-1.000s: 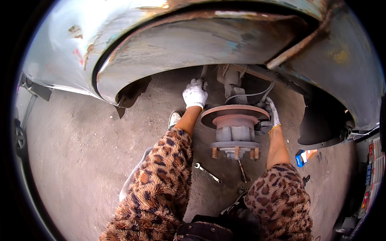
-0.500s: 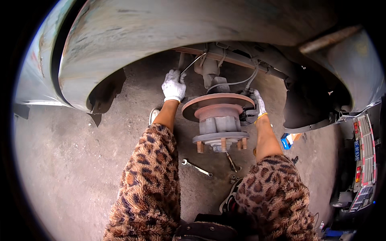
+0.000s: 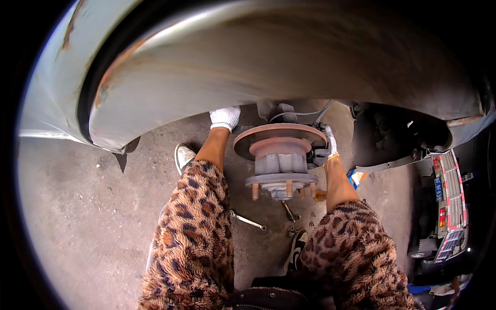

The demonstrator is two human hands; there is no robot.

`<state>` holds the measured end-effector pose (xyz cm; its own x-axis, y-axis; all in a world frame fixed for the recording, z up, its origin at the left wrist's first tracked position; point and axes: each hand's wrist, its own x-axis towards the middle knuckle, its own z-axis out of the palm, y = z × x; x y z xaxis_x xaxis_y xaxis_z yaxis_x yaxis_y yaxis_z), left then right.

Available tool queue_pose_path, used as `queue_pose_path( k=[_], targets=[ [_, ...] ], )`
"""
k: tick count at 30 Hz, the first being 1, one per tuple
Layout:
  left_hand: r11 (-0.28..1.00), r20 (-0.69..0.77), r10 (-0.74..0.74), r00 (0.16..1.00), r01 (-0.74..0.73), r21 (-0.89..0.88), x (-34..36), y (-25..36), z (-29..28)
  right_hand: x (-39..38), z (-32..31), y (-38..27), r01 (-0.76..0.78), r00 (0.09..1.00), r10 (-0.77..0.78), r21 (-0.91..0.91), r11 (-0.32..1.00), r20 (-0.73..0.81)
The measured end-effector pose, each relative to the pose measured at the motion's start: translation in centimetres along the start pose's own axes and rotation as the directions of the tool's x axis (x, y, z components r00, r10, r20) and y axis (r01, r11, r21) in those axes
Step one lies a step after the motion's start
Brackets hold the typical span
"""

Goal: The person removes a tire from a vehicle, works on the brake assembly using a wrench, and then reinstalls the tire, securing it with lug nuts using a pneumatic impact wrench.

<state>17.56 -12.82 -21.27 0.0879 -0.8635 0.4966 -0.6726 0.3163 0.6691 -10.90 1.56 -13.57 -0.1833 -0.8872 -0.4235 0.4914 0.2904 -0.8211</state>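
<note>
My right hand (image 3: 331, 140), in a white glove with a yellow cuff, grips the dark brake caliper (image 3: 316, 156) at the right edge of the rusty brake disc (image 3: 279, 135). Its fingertips curl behind, beside a thin hose (image 3: 302, 113). My left hand (image 3: 224, 120), in a white knit glove, reaches behind the fender's lower edge, left of the disc. That edge covers its fingers, so what they hold is out of sight. Below the disc sits the grey wheel hub (image 3: 281, 179) with rusty studs pointing down.
The grey car fender (image 3: 217, 67) arches over both hands. On the concrete lie a combination wrench (image 3: 249, 221) and a small rod-like tool (image 3: 288, 211). A blue box (image 3: 353, 178) is partly behind my right forearm. Another vehicle (image 3: 448, 201) stands at the far right.
The view has shifted, and the fender now hangs lower in it, covering my left fingers. Half a second ago they were closed at a thin rod. My right hand stays at the caliper.
</note>
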Motion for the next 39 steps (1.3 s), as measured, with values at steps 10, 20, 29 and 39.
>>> queue_pose_path(
  k=[10,20,29,39],
  targets=[
    [0.998,-0.017,0.036,0.999,-0.037,-0.041,-0.4,-2.0,7.4,-2.7,0.6,-0.1,-0.041,0.938,0.060,0.063,0.997,-0.342],
    [0.956,0.257,-0.040,0.966,0.112,-0.270,2.2,-3.8,9.0,-1.0,-1.2,1.7,0.059,0.995,-0.050,0.103,0.993,-0.083],
    [0.814,0.581,-0.363,0.729,0.551,-0.184,-5.0,-8.1,-6.7,-0.8,1.3,3.0,0.088,0.968,-0.055,0.122,0.989,-0.245],
    [0.899,0.398,-0.127,0.909,0.275,-0.342,-4.3,4.5,-16.6,1.9,1.6,5.3,0.144,0.983,-0.110,0.247,0.958,-0.146]
  ],
)
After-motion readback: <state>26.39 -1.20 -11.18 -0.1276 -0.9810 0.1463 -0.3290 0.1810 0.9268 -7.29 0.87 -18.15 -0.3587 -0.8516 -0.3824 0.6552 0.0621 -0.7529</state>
